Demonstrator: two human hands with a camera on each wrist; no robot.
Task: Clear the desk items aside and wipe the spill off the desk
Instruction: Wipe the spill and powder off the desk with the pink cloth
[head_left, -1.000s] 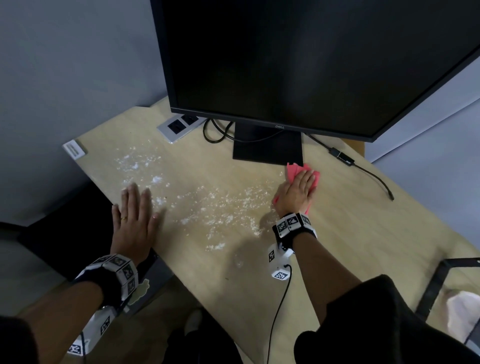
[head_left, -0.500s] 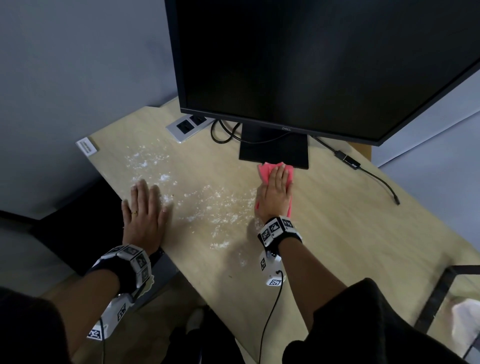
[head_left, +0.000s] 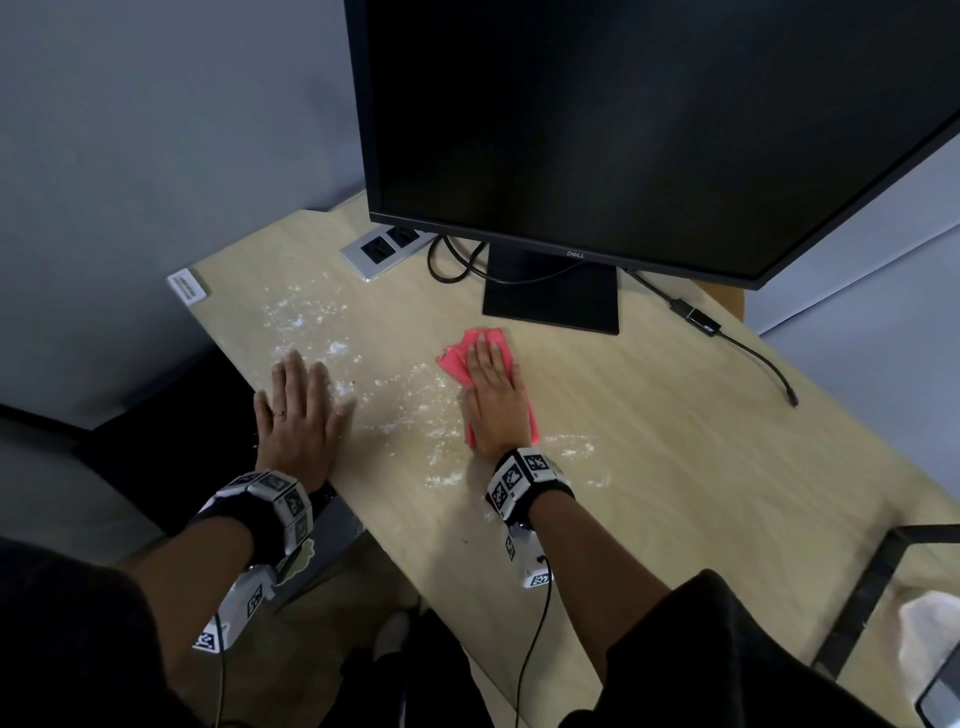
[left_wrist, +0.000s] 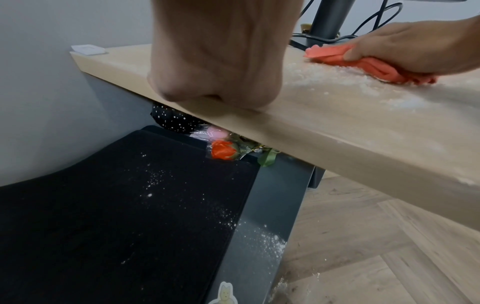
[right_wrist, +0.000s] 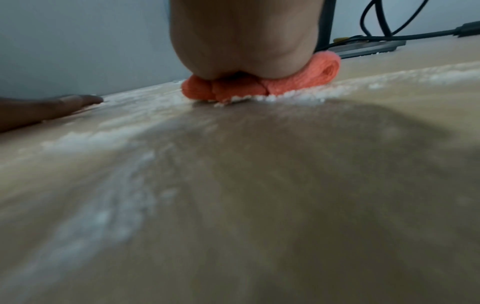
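A black monitor (head_left: 623, 130) stands on its flat base at the rear, cables (head_left: 452, 265) looping behind it beside a recessed socket panel (head_left: 382, 249). An orange rose (left_wrist: 223, 152) in clear wrap lies on a dark powder-flecked cabinet (left_wrist: 116, 216) below.

Left hand (head_left: 297, 415) flat, palm down, fingers straight and together, ring on one finger. Right hand (head_left: 493, 397) flat too, fingers extended forward, pressing down. Both forearms reaching forward, wrists banded.

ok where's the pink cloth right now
In the head view the pink cloth lies mid-desk under the right hand, just in front of the monitor base.
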